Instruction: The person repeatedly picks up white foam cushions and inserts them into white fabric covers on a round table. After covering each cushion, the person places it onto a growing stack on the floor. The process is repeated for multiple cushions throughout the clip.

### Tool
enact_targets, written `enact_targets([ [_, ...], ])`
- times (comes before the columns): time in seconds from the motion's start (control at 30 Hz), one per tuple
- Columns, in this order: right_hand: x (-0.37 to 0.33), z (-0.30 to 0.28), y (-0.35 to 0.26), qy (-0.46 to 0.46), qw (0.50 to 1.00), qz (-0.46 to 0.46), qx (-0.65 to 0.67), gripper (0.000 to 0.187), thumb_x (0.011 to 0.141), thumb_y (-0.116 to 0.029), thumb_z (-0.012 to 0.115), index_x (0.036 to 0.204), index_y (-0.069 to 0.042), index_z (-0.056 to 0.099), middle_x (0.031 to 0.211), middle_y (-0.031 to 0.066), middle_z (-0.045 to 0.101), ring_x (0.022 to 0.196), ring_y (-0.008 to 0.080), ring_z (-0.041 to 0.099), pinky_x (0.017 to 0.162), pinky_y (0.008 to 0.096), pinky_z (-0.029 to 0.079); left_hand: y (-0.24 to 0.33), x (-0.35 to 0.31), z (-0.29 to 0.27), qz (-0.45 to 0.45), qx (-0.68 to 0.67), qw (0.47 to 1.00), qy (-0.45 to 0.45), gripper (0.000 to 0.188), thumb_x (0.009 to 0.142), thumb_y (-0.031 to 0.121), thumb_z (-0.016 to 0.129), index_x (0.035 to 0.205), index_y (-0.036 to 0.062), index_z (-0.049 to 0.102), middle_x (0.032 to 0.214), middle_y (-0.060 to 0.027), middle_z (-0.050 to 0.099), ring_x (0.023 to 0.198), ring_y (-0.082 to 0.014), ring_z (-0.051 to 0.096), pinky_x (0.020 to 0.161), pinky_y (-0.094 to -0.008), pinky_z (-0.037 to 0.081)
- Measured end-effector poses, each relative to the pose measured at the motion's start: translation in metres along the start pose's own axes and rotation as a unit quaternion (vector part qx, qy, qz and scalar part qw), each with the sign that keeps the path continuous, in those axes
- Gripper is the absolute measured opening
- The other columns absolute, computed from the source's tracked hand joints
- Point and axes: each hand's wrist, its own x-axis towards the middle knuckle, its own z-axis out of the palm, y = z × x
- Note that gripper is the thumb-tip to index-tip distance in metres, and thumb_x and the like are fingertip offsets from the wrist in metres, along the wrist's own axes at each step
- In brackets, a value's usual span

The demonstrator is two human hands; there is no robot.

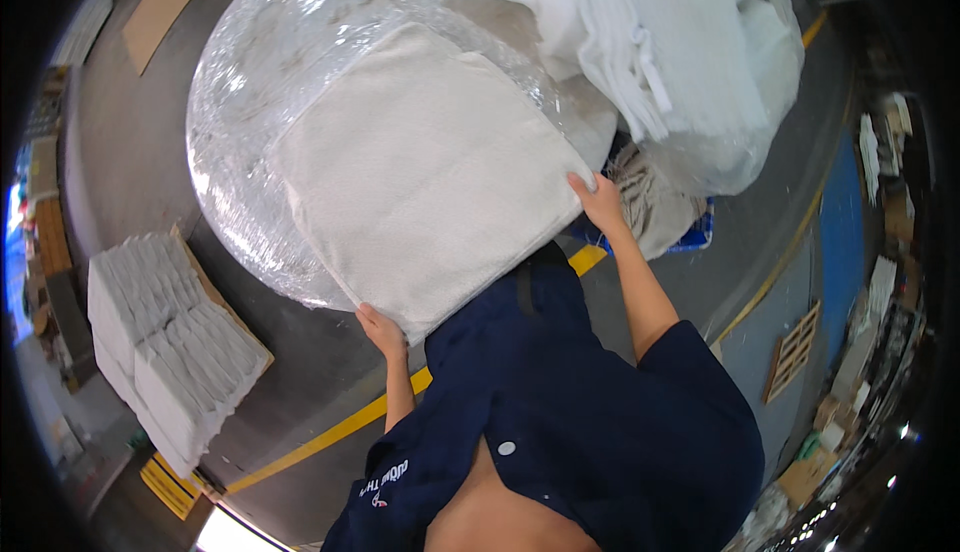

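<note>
A square off-white cushion cover (430, 172) lies flat across a round table (235, 167) wrapped in shiny clear film. Its near edge reaches over the table's rim, close to my body. My left hand (382, 332) grips the near left corner, thumb on top and the other fingers hidden beneath. At the right corner my right hand (598, 202) pinches the fabric in the same way. Whether anything is inside the cover, I cannot tell.
White fluffy wadding (690, 42) in a clear plastic bag fills the table's far right. Below it, a blue crate (700, 232) holds crumpled beige cloth (650, 197). At left stands a stack of folded off-white covers (170, 342). A yellow line (330, 439) crosses the grey floor.
</note>
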Motion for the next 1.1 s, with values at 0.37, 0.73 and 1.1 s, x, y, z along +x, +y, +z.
enact_targets([
  [0.37,0.09,-0.008,0.004,-0.182,0.979,0.001,0.087,0.061,0.097,-0.056,0.052,0.106,0.003,0.069,0.092,0.0122,0.073,0.085,0.018,0.064,0.081,0.0334,0.048,0.019,0.036,-0.003,-0.145,-0.263,0.945,-0.127,0.063,0.106,0.048,0.027,0.14,-0.0024,0.043,0.137,-0.021,0.051,0.126,-0.0286,0.05,0.107,-0.0395,0.04],
  [0.73,0.158,0.073,-0.071,-0.379,0.864,0.075,0.323,0.081,0.099,-0.061,0.041,0.147,0.004,0.037,0.147,0.0163,0.046,0.13,0.026,0.05,0.109,0.035,0.039,0.058,0.079,-0.033,-0.175,-0.032,0.982,-0.059,0.096,0.095,0.073,0.029,0.135,-0.0121,0.049,0.141,-0.0275,0.049,0.135,-0.0347,0.044,0.112,-0.0435,0.034],
  [1.1,0.041,0.114,-0.19,-0.473,0.822,0.004,0.316,0.064,0.102,-0.048,0.042,0.136,0.006,0.05,0.133,0.0155,0.058,0.116,0.0246,0.058,0.1,0.0347,0.045,-0.058,-0.062,-0.156,-0.22,-0.489,0.843,0.034,0.069,0.1,0.058,0.039,0.146,0.0069,0.043,0.138,-0.0127,0.055,0.12,-0.0232,0.057,0.101,-0.0376,0.046],
])
